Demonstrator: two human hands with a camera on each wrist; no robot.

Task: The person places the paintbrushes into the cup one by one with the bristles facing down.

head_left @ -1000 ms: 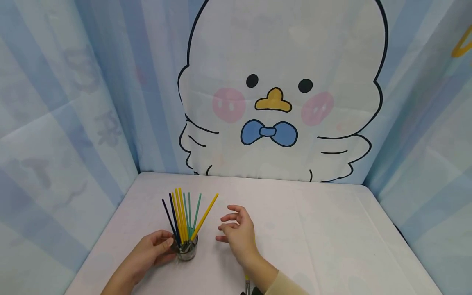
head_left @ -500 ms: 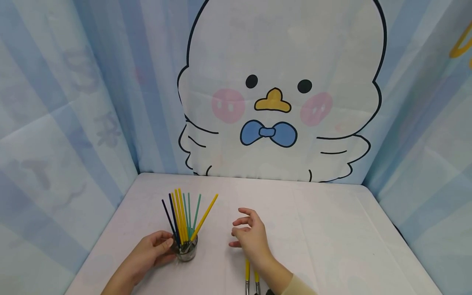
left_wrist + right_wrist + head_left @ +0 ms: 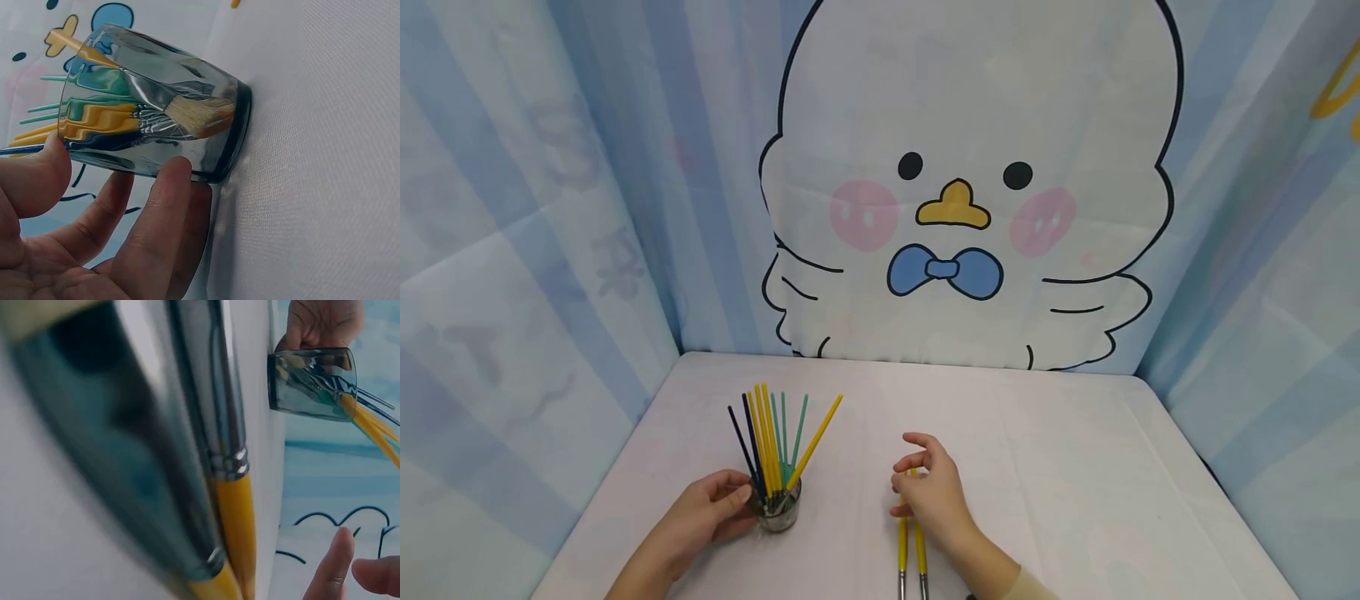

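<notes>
A small clear glass stands upright on the table at centre left. It holds several paintbrushes, bristles down, with yellow, green and dark blue handles. My left hand holds the glass from its left side; in the left wrist view the thumb is by the rim and fingertips lie against the wall. My right hand hovers with loosely bent fingers and nothing in it. Near it are two yellow-handled paintbrushes, side by side on the table; their metal ferrules loom large in the right wrist view.
A pale cloth covers the table. Behind it hangs a curtain printed with a white chick wearing a blue bow tie. Striped blue curtains close off both sides.
My right hand has moved right and slightly toward me, away from the glass. The two yellow-handled paintbrushes show more beside it. My left hand and the glass stay put.
</notes>
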